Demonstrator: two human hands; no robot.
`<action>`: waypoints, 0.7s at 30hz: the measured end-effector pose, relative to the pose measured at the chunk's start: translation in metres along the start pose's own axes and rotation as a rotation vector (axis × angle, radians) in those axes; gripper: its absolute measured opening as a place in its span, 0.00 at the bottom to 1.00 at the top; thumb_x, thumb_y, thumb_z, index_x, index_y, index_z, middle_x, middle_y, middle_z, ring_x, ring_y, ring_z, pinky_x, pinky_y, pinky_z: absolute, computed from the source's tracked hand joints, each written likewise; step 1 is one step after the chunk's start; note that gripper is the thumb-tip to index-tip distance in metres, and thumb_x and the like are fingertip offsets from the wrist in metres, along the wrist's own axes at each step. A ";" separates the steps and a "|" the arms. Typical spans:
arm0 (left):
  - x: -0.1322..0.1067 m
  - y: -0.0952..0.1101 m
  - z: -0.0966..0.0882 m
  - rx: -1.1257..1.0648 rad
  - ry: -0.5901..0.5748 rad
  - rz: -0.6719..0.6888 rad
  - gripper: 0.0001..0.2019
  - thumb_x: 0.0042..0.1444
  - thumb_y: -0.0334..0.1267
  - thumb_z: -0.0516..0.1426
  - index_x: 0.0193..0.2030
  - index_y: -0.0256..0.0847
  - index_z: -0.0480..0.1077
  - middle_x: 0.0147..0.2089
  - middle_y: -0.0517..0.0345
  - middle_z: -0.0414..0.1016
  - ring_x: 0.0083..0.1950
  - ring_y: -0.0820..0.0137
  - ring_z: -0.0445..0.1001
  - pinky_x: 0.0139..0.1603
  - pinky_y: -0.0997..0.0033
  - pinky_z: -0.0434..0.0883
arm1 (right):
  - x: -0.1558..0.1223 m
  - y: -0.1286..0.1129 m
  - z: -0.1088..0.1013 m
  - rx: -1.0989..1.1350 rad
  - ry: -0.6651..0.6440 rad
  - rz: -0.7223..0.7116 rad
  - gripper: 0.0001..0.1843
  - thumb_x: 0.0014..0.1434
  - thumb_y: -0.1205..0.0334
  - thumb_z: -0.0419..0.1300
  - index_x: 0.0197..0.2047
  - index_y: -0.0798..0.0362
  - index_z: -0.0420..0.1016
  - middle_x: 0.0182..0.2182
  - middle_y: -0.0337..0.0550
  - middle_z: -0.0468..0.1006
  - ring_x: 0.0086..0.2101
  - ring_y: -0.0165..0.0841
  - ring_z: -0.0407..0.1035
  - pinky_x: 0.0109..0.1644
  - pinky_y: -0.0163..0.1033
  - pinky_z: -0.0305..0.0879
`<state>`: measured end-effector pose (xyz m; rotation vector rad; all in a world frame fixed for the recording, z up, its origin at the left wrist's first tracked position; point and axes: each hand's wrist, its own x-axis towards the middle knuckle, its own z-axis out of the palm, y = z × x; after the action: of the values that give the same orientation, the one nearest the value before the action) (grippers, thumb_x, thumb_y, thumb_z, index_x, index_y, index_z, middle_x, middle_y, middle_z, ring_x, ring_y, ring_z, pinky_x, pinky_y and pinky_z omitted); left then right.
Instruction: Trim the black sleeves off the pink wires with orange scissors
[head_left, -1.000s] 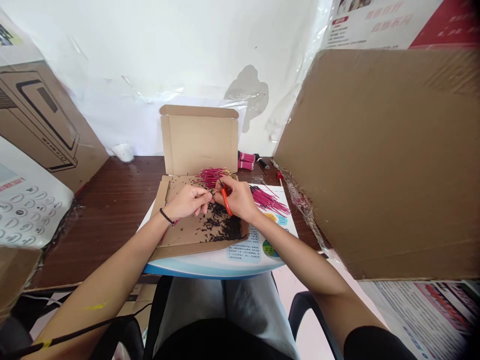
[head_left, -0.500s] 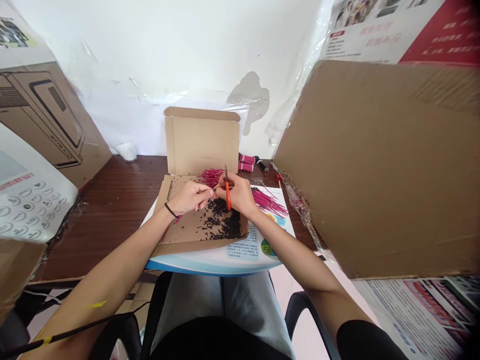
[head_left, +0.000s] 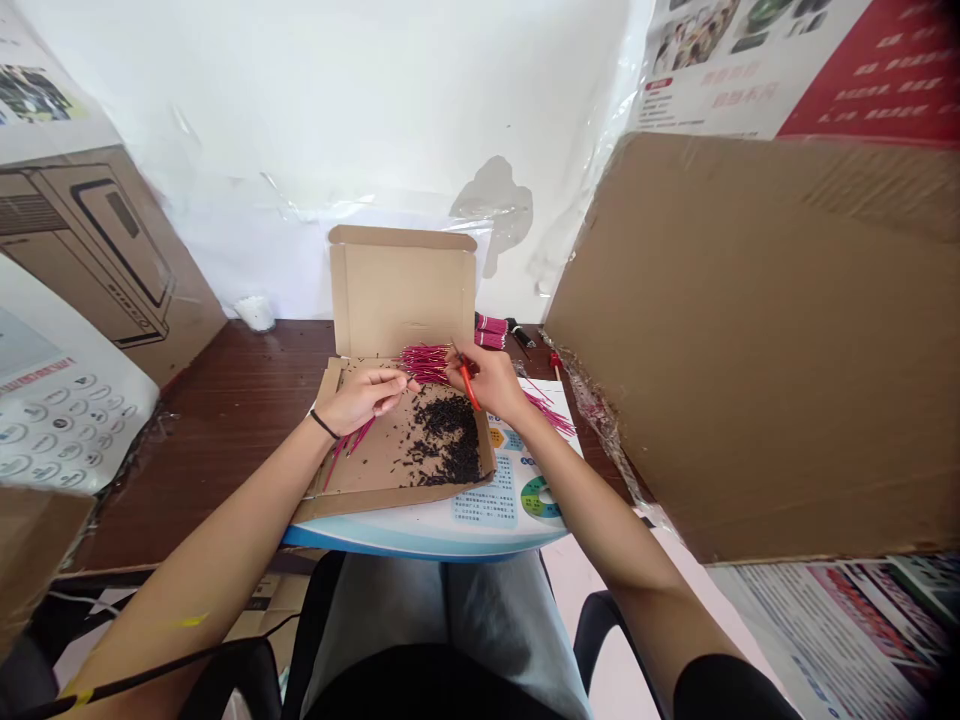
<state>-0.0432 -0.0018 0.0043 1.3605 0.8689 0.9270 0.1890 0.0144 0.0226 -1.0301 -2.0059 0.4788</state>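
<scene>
An open flat cardboard box [head_left: 397, 430] sits in front of me, its lid [head_left: 401, 295] standing up at the back. A heap of small black bits [head_left: 450, 445] lies in its tray. Near the box's far edge is a loose bunch of thin magenta sticks [head_left: 424, 364] with yellowish tips. My left hand [head_left: 364, 397] is closed over several magenta sticks [head_left: 343, 445], whose ends poke out below it over the tray. My right hand [head_left: 486, 385] grips orange-handled snips [head_left: 469, 386], their blades partly hidden by the fingers. The hands are a little apart.
The box rests on a printed paper sheet [head_left: 517, 485] on a blue-edged round board [head_left: 360, 540], with more magenta sticks [head_left: 551, 412] under my right forearm. Bundled sticks [head_left: 490, 332] and small tools lie behind on a dark wooden desk [head_left: 210, 450]. Large cardboard sheets [head_left: 757, 340] stand at right.
My hands have moved apart, the left one shifting left and the right one slightly right. The snips now lean with their tip up and to the left, and magenta sticks show below my left hand.
</scene>
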 end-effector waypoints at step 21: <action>-0.001 0.003 0.009 0.044 0.022 -0.168 0.10 0.47 0.39 0.67 0.34 0.35 0.80 0.16 0.62 0.67 0.17 0.80 0.62 0.17 0.79 0.61 | -0.011 0.007 -0.001 -0.579 -0.188 -0.245 0.19 0.62 0.50 0.60 0.51 0.49 0.77 0.36 0.47 0.80 0.37 0.37 0.71 0.32 0.38 0.54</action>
<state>-0.0360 -0.0064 0.0074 1.2948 1.0094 0.7984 0.1969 0.0100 0.0136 -1.0769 -2.4738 -0.1594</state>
